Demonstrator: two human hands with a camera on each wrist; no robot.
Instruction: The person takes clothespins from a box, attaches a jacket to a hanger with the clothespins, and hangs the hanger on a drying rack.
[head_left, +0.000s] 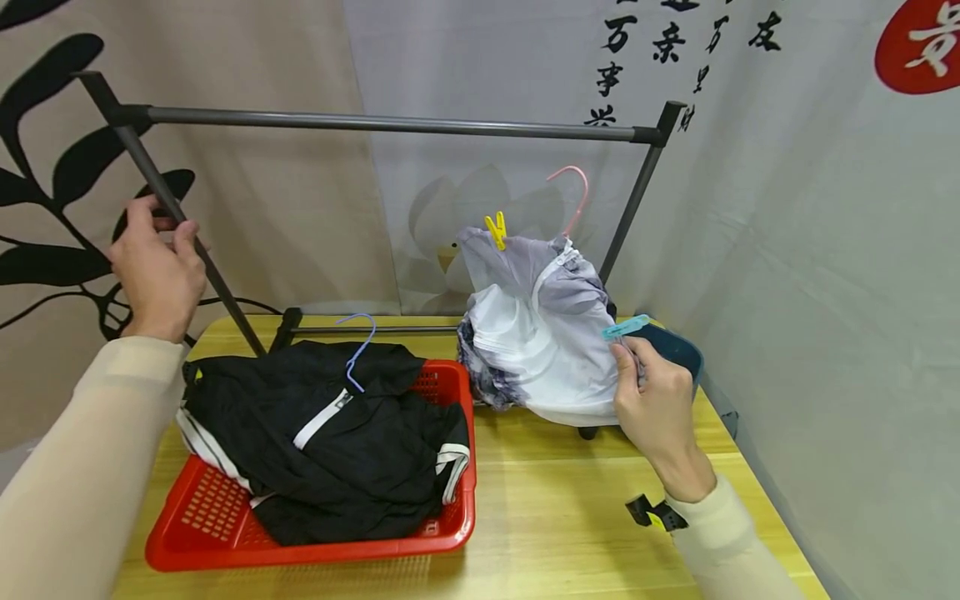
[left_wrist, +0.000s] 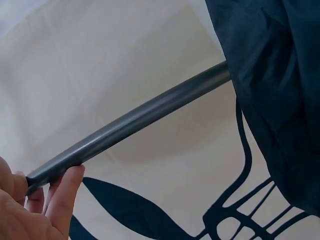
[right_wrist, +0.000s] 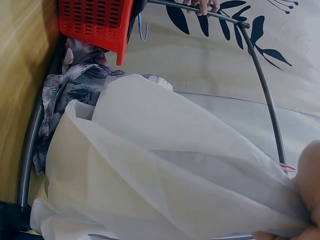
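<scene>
My left hand (head_left: 161, 271) grips the left upright of a dark grey metal rack (head_left: 390, 123), its thumb and fingers around the pole. With my right hand (head_left: 660, 408) I pinch the edge of a white and grey-purple zipped garment (head_left: 547, 333). A teal clothespin (head_left: 626, 327) sits just above those fingertips, and a yellow clothespin (head_left: 497, 230) bites the garment's other upper corner. From its neck rises the hook of a pink hanger (head_left: 581, 196), below the rack's top bar and apart from it. In the right wrist view, pale cloth (right_wrist: 165, 165) stretches toward the fingers.
Left of the garment stands a red basket (head_left: 315, 550) on the wooden table (head_left: 555, 517). A black jacket (head_left: 352, 467) with a white zipper lies in it, a blue hanger hook (head_left: 360, 350) protruding. Behind my right hand is a dark blue container (head_left: 678, 346). Printed curtains (head_left: 787, 208) hang behind.
</scene>
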